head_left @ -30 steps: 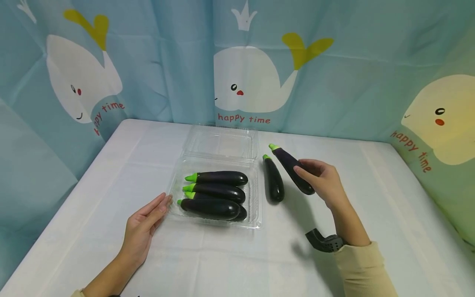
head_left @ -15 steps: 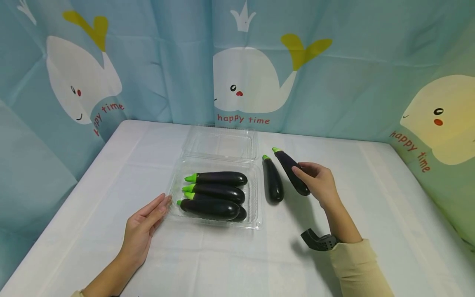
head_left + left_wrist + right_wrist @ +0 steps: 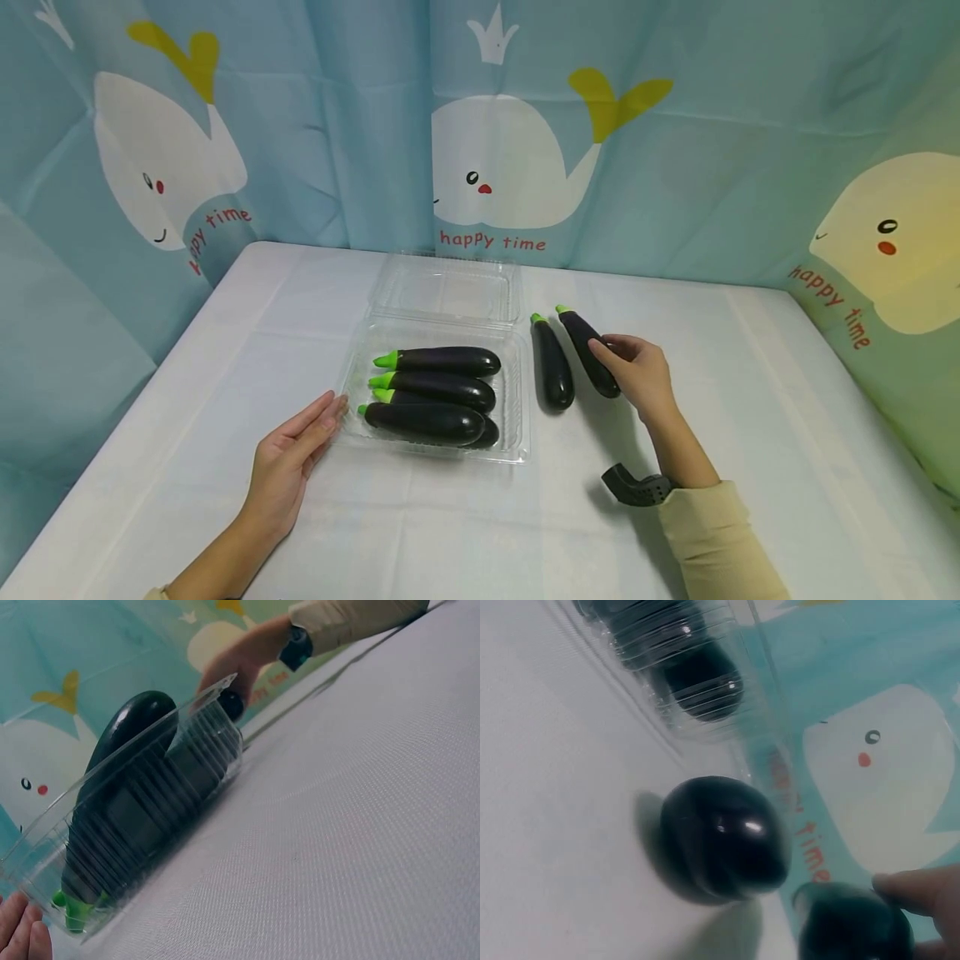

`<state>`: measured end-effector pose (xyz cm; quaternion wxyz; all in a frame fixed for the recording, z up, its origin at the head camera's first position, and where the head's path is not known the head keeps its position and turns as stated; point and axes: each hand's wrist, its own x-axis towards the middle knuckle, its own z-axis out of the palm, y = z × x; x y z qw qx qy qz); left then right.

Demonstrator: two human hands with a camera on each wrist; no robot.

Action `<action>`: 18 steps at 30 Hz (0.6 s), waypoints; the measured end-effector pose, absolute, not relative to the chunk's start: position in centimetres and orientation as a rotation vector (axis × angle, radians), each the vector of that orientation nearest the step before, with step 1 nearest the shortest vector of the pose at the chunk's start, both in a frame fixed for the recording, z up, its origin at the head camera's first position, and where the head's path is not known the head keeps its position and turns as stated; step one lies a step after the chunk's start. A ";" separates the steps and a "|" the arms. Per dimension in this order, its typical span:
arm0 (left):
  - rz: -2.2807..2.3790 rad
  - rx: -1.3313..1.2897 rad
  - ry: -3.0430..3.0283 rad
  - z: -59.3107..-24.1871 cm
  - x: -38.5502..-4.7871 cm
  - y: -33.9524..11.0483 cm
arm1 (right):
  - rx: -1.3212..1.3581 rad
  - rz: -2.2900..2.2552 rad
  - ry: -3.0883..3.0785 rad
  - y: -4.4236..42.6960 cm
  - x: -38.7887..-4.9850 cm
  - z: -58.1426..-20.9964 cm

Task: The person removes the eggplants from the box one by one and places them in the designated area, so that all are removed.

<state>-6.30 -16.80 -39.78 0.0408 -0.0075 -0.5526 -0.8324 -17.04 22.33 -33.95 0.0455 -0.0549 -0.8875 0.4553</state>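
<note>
My right hand (image 3: 637, 373) pinches a dark eggplant (image 3: 587, 352) by its thick lower part, the green stem pointing away. Just left of it another eggplant (image 3: 553, 363) lies on the table. A clear plastic container (image 3: 513, 392) holds several eggplants (image 3: 448, 361), stems to the left. At the container's left edge, the fingers of my left hand (image 3: 283, 471) touch the rim, nearly straight. In the right wrist view the held eggplant (image 3: 855, 922) shows at the bottom, beside the lying eggplant (image 3: 724, 836). The left wrist view shows the container wall (image 3: 150, 795) near my left fingertips (image 3: 22, 930).
The container's clear lid (image 3: 446, 287) lies folded back behind it on the white table (image 3: 420, 533). A blue curtain (image 3: 360, 125) with whale prints stands along the table's back edge. A dark device (image 3: 637, 486) sits at my right wrist.
My right hand has moved slightly left and nearer to me, bringing the held eggplant closer to the one lying beside the container. My left hand and the container have stayed put.
</note>
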 end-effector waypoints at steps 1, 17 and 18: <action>-2.549 -0.024 -1.692 -39.8 -6.3 -16.8 | -0.176 1.391 -2.708 22.3 -17.1 -34.0; -2.550 -0.043 -1.680 -39.8 -6.2 -16.8 | -0.196 1.349 -2.755 22.0 -17.2 -35.0; -2.551 -0.046 -1.678 -39.8 -6.2 -16.8 | -0.194 1.344 -2.755 21.9 -17.2 -35.1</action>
